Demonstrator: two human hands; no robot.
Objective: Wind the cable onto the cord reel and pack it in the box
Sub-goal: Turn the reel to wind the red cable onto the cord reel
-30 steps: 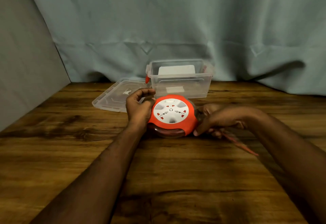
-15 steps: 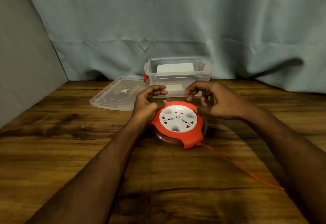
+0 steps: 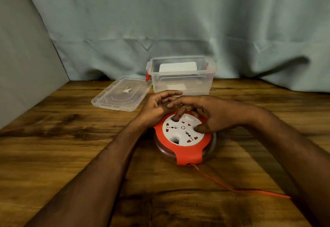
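The cord reel lies flat mid-table, an orange housing with a white socket face over a clear base. Its orange cable leaves the front tab and runs right along the wood under my right forearm. My left hand rests against the reel's back-left edge, fingers loosely extended above it. My right hand is over the white face, one fingertip dipped into a recess and the thumb pressed on the face. The clear plastic box stands open behind the reel.
The box's clear lid lies flat to the left of the box. A white card stands inside the box against its back wall. A grey panel walls off the left side and a blue-grey curtain hangs along the back.
The reel has turned so its orange tab and cable exit face me. My right hand moved from the reel's right side onto the white face. More cable now trails to the right.
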